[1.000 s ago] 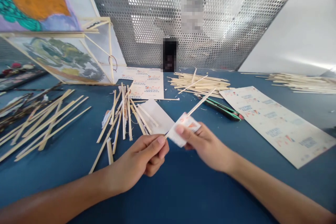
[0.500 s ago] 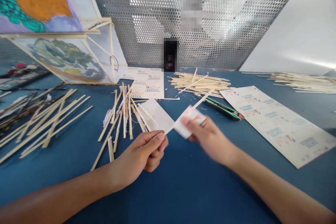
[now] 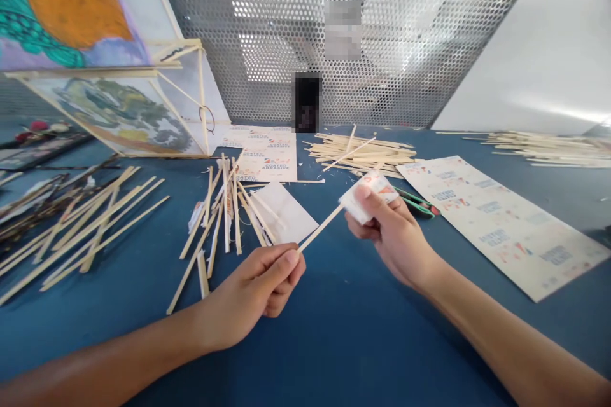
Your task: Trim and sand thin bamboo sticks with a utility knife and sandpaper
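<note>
stick: a thin pale stick (image 3: pixel 321 232) is held above the blue table (image 3: pixel 334 343), near the middle of the view, slanting up from lower left to upper right.
left hand: the left hand (image 3: pixel 260 289) pinches the lower end of the stick between thumb and forefinger; the other fingers are curled under; the forearm enters from the lower left corner.
right hand: the right hand (image 3: pixel 389 235) grips a folded piece of sandpaper (image 3: pixel 365 194) wrapped around the upper part of the stick, thumb on top, fingers beneath; the forearm enters from the lower right corner.
hand spacing: the two hands are apart, with a bare length of stick between them.
near left: a loose pile of sticks (image 3: pixel 224 210) and a white paper piece (image 3: pixel 286 210) lie just beyond the left hand.
near right: a green-handled knife (image 3: pixel 416 202) lies just beyond the right hand, partly hidden by the sandpaper.
right side: a long printed sheet (image 3: pixel 501 222) lies flat, its near corner close to the right forearm.
far centre: a bundle of sticks (image 3: pixel 367 152) and a second printed sheet (image 3: pixel 265 152) lie well beyond the hands.
left side: long strips (image 3: pixel 86 222) are spread well apart from the left hand; a painted frame (image 3: pixel 124 108) stands behind them.
back edge: a perforated metal panel (image 3: pixel 382 44) closes the far side of the table.
open room: bare blue surface lies below and between the forearms, toward the near edge.
</note>
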Demonstrator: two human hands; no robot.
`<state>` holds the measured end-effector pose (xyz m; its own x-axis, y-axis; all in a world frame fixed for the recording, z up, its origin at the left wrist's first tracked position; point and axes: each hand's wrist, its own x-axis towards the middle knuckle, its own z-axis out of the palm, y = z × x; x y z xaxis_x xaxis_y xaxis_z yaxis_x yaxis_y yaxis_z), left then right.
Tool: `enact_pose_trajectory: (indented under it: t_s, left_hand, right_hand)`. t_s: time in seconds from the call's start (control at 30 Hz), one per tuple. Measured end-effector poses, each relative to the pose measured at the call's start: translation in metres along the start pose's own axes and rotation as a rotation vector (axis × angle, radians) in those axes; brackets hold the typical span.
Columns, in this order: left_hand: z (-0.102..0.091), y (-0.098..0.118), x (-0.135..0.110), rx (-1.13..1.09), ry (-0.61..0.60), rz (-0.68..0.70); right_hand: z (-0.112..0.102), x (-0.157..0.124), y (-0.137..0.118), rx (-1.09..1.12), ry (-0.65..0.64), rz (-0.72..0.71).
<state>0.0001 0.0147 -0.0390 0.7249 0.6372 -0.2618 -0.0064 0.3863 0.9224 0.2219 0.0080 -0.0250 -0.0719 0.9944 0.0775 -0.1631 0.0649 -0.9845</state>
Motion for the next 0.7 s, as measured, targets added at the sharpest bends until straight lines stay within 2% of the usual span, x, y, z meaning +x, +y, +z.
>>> enact_pose_trajectory:
  t_s: [0.1, 0.13, 0.27, 0.3, 0.33, 0.4, 0.47, 0.53, 0.6, 0.63, 0.7]
  left_hand:
    - [0.0, -0.002, 0.001, 0.039, 0.025, 0.019]
    - [0.0, -0.002, 0.001, 0.046, 0.043, 0.023]
    - [-0.001, -0.001, 0.003, 0.036, 0.041, -0.003]
    - [-0.001, -0.001, 0.004, 0.021, 0.046, -0.01]
    - [-0.001, -0.001, 0.005, 0.0, 0.059, -0.011]
    - [0.0, 0.0, 0.006, -0.045, 0.092, -0.006]
    - [0.001, 0.002, 0.008, -0.09, 0.133, 0.008]
    - [0.002, 0.005, 0.008, -0.135, 0.184, 0.016]
    - [0.002, 0.008, 0.005, -0.171, 0.177, 0.014]
    - [0.002, 0.009, 0.003, -0.158, 0.13, 0.009]
    - [0.004, 0.01, -0.003, -0.049, -0.029, 0.014]
  right_hand:
    - [0.01, -0.005, 0.006, -0.164, -0.18, 0.106]
    - [0.009, -0.004, 0.009, -0.176, -0.156, 0.102]
    - [-0.011, 0.009, 0.012, -0.155, 0.197, -0.038]
    - [-0.015, 0.011, 0.011, -0.171, 0.226, -0.06]
    - [-0.016, 0.01, 0.01, -0.208, 0.207, -0.072]
    - [-0.012, 0.004, 0.007, -0.347, 0.07, -0.123]
    - [-0.005, -0.005, 0.004, -0.611, -0.122, -0.329]
    - [-0.001, -0.011, 0.001, -0.956, -0.206, -0.673]
    - [-0.005, -0.012, -0.001, -1.279, -0.123, -0.952]
    - [-0.008, -0.011, -0.002, -1.413, -0.056, -1.023]
    - [-0.014, -0.009, -0.003, -1.619, 0.031, -1.058]
